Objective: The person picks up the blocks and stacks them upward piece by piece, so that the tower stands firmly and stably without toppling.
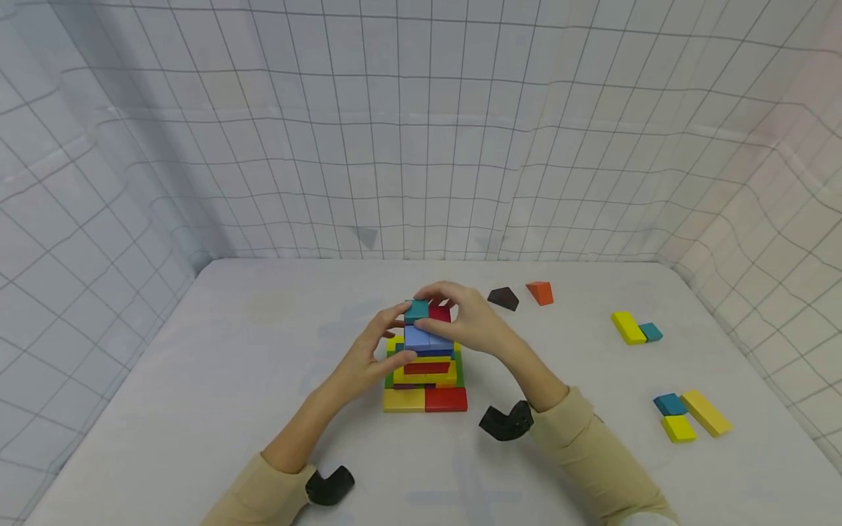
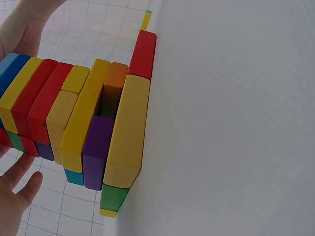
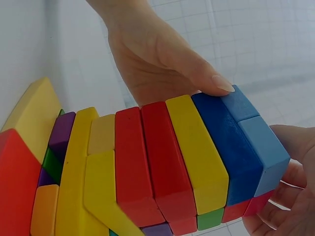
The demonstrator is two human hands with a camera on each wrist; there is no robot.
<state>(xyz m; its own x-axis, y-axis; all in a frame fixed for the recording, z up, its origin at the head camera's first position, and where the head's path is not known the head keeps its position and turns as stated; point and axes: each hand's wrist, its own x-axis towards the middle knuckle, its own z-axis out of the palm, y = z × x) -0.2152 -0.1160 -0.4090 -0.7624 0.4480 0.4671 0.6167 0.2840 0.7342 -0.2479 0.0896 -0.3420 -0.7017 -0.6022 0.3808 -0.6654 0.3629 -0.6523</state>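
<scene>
A tower of coloured wooden blocks (image 1: 426, 369) stands on the white table, with several yellow, red, purple and blue layers. Near its top sit two light blue blocks (image 3: 263, 152), with a red block (image 1: 441, 313) behind them. A teal block (image 1: 416, 313) is at the top left. My right hand (image 1: 470, 321) reaches over from the right and pinches the teal block between thumb and fingers. My left hand (image 1: 363, 361) is at the tower's left side, fingers loosely bent, fingertips by the teal block. Its thumb (image 3: 206, 78) rests at the blue layers' edge.
To the right on the table (image 1: 263, 409) lie a yellow block (image 1: 628, 328) and a teal one (image 1: 650, 332). Nearer are a blue block (image 1: 670, 405) and two yellow blocks (image 1: 706, 413). An orange wedge (image 1: 540, 293) and a dark block (image 1: 503, 298) lie behind. Gridded white curtains (image 1: 421, 146) surround the table.
</scene>
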